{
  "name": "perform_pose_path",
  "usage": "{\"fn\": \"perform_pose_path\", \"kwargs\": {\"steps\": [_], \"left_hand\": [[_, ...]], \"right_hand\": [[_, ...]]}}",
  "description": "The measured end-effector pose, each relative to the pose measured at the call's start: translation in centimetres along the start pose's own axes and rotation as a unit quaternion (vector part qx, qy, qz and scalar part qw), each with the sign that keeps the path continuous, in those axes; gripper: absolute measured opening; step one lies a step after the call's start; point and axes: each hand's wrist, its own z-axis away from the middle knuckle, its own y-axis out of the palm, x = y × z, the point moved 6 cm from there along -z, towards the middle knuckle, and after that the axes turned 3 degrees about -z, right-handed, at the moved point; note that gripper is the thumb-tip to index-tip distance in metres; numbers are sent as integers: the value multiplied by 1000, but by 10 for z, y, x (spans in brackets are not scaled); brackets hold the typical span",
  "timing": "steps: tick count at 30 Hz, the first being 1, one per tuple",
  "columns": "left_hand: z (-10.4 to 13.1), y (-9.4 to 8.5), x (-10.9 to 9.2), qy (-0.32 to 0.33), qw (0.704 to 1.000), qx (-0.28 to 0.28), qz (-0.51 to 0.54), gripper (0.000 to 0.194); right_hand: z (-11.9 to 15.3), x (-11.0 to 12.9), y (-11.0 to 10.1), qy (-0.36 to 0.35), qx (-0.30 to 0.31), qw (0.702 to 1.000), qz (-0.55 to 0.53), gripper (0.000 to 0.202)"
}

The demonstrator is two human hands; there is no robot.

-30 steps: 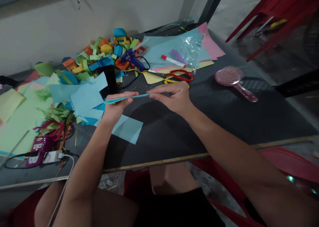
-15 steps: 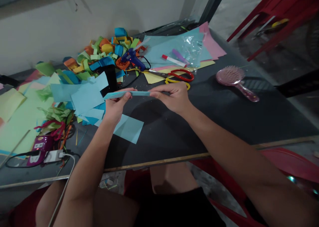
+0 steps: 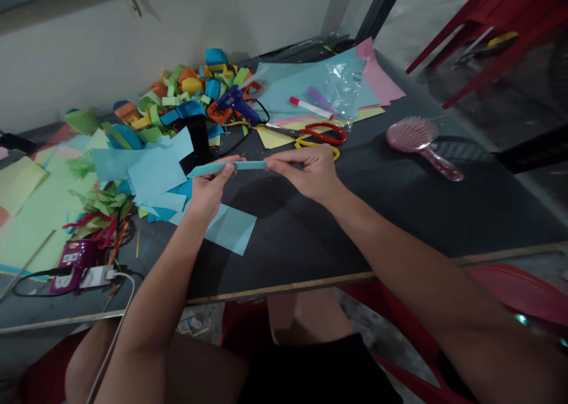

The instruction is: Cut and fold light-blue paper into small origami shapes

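A narrow strip of folded light blue paper is stretched between my two hands, just above the dark table. My left hand grips its left part, thumb on top and fingers beneath. The right end is pinched between the thumb and fingers of my right hand. Under and beside my left forearm lies a light blue paper square. More light blue sheets are piled to the left of my left hand. Beyond my right hand rest scissors with one red and one yellow handle loop.
Behind are a heap of coloured paper pieces, a blue glue gun, a marker and large paper sheets. A pink hairbrush lies right. A purple power socket with cables sits left, near the table edge.
The view has shifted very slightly. Both hands keep the same hold on the folded paper, and my left hand appears a touch closer to my right.
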Motion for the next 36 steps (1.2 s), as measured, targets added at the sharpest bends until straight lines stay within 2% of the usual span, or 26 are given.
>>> {"fn": "perform_pose_path", "kwargs": {"steps": [6,11,15,20,24,28,30,36], "left_hand": [[-4,-9,3,5,1000,-28,6,30],[-5,-11,1,8,998,-64,19,29],[-5,-13,2,-8,997,-63,49,28],[-10,-26,3,9,995,-89,38,25],[-11,-27,2,10,996,-82,30,25],[-10,-25,-3,11,997,-76,18,37],[-10,-24,-5,10,998,-65,-1,36],[-11,-23,-10,32,998,-52,-32,43]], "right_hand": [[-1,-1,-2,5,-28,999,-23,11],[1,-6,2,22,-12,999,-35,14],[0,-6,3,21,-14,999,-45,12],[0,-7,2,28,-16,998,-58,13],[-1,-9,2,36,-16,997,-59,18],[-2,-16,0,41,-21,997,-57,19],[-3,-22,0,49,-24,997,-60,18],[-6,-39,3,83,-24,988,-126,17]]}}
